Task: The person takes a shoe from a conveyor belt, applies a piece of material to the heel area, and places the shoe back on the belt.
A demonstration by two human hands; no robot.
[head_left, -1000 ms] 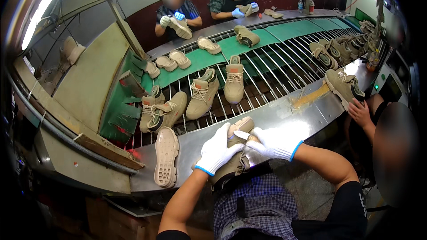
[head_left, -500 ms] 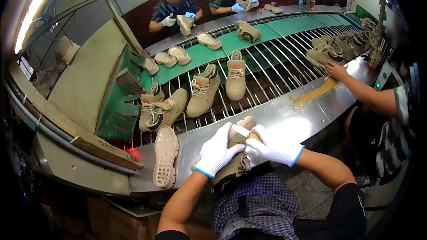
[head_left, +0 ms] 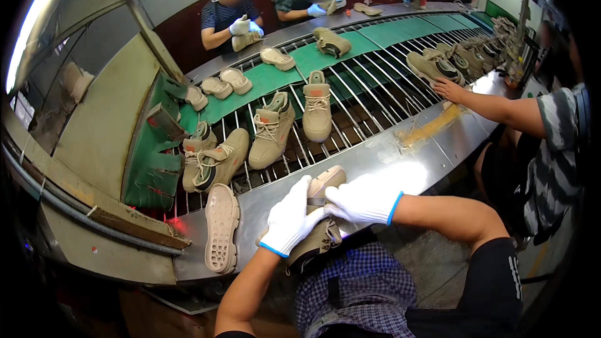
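Observation:
In my white-gloved left hand (head_left: 291,219) is a tan lace-up shoe (head_left: 327,179), its toe pointing away from me over the metal ledge. My fingers and thumb close around its side. My right hand (head_left: 365,201), also in a white glove, is closed on a tool with a flat grey blade (head_left: 317,201); the blade lies across the shoe's upper between my hands. The glove hides its handle, so its exact kind cannot be told. To the left of my hands, a loose beige sole (head_left: 222,228) lies on the ledge, its cupped, patterned inside facing up.
Beyond the metal ledge (head_left: 382,169) runs a roller conveyor bearing several tan shoes (head_left: 272,130) and, on green sheeting (head_left: 388,32), several loose soles (head_left: 236,80). At right, a co-worker's hand (head_left: 447,89) touches a shoe. Two people work across the conveyor. A panelled housing (head_left: 106,131) stands left.
My right hand has moved in closer to my left, bringing the tool's blade flat across the shoe. Across the conveyor, the person at left has lowered a shoe. The whole view has shifted slightly.

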